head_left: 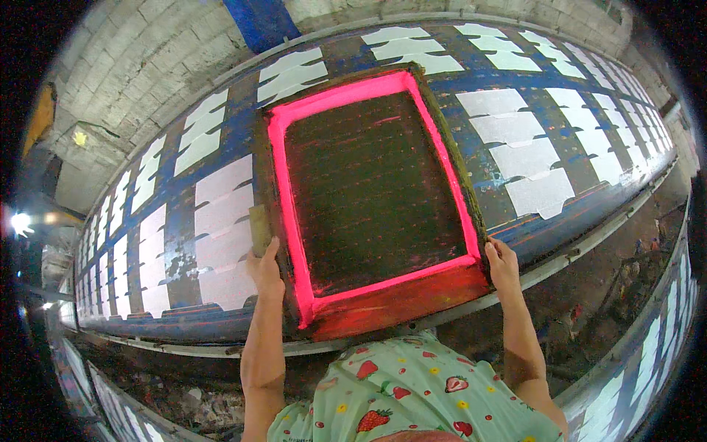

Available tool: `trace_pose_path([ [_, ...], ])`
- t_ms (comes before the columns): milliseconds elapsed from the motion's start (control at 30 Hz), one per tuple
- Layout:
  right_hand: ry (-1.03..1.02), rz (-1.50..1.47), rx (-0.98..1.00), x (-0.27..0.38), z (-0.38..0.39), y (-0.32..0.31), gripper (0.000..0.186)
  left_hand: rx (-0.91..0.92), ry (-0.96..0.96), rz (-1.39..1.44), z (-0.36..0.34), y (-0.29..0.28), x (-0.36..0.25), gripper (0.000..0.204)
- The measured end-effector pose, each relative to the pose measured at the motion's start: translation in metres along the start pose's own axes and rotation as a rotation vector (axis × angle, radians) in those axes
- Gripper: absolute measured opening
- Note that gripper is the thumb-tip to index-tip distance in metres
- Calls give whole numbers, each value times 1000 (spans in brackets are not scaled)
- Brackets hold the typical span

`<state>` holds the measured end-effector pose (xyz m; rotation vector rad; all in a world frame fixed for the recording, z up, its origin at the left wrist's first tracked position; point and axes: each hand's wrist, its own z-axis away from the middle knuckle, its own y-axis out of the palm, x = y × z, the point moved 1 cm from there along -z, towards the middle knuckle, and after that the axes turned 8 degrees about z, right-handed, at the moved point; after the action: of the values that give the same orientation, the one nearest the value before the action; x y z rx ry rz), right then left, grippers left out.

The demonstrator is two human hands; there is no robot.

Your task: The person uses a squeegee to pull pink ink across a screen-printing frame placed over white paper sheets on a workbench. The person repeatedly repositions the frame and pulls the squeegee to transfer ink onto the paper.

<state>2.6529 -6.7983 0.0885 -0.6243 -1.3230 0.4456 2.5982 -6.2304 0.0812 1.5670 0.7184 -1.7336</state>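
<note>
You clasp the pink-bordered frame [375,195] between both hands: your left hand [266,271] closes on its left side, beside a tan strip [259,227], your right hand [503,264] near its lower right corner. The frame reaches the worktop's [563,230] near edge.

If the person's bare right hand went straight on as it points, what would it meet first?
The rectangular dark-meshed frame with a bright pink inner border, whose right edge the right hand appears to grip; exact depth is unclear.
</note>
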Motion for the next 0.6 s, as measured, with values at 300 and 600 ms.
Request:
trace_pose_path([
  [300, -193, 360, -15, 9, 10, -26, 45, 31, -30, 84, 11, 20, 3, 45],
  [600, -1041, 575, 488, 110, 97, 17, 55, 47, 2, -71, 14, 22, 5, 48],
])
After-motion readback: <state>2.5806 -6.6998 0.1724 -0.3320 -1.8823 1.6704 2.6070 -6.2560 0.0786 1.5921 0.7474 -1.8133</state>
